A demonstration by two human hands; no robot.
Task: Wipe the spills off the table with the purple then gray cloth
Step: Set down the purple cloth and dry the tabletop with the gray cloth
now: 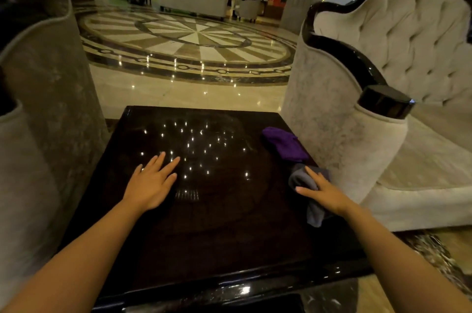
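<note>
A dark glossy square table (217,236) fills the lower middle of the head view and reflects small ceiling lights. The purple cloth (284,144) lies crumpled near the table's right edge, untouched. Just in front of it, at the right edge, lies the gray cloth (304,179), partly hanging off toward me. My right hand (319,191) rests flat on the gray cloth, fingers spread over it, and does not visibly grip it. My left hand (150,182) lies flat on the table left of centre, fingers apart, holding nothing. No spill stands out among the reflections.
A tufted pale sofa (408,62) with a black-trimmed arm (383,101) stands close on the right. A gray upholstered chair (46,77) presses against the table's left side. Beyond the far edge lies polished marble floor (189,41).
</note>
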